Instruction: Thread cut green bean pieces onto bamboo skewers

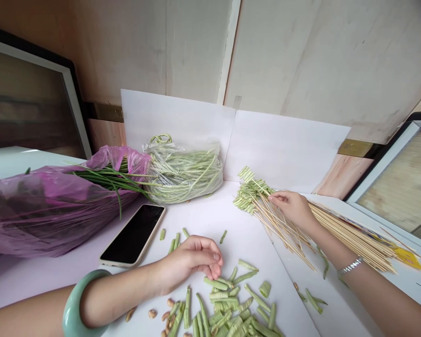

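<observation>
Your right hand (289, 208) pinches a bamboo skewer (262, 188) beside the pile of threaded bean pieces (247, 197).
Your left hand (196, 257) is half curled above loose cut long beans (228, 299) on the white desk (196, 215); whether it holds anything, you cannot tell.

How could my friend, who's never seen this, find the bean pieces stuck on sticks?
Look for the white panels standing up at the back. In front of the panel on the right, by the right hand, lies a heap of skewered long-bean pieces. Unlike the loose long-bean pieces near the left hand, these sit in tidy rows on bamboo skewers.
</observation>
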Motion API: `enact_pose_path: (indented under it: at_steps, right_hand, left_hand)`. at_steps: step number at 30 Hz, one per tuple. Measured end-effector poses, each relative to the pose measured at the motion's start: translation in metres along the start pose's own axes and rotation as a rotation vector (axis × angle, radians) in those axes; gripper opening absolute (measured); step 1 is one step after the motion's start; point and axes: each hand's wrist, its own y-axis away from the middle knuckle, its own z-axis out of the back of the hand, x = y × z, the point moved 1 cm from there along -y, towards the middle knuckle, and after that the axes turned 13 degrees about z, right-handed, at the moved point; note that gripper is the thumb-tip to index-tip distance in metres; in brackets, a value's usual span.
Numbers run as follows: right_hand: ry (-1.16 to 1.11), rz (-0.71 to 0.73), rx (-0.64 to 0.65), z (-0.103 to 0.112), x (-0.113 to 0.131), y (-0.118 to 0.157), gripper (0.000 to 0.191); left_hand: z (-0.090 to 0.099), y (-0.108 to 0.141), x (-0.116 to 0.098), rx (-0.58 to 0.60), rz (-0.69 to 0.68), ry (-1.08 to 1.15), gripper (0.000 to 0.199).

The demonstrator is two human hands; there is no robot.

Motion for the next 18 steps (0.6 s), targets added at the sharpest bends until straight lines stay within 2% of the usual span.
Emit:
enact_pose_path:
  at_steps: [8,18]
  right_hand:
    - [0.034,-0.049,0.021,-0.02,-0.001,0.0,0.029]
    - [0.094,-0.1,0.07,-0.016,0.014,0.006,0.028]
  left_hand:
    - [0.002,-0.001,0.003,0.014,-0.008,-0.014,0.01]
    - [0.006,-0.005,0.005,0.022,-0.007,-0.005,0.009]
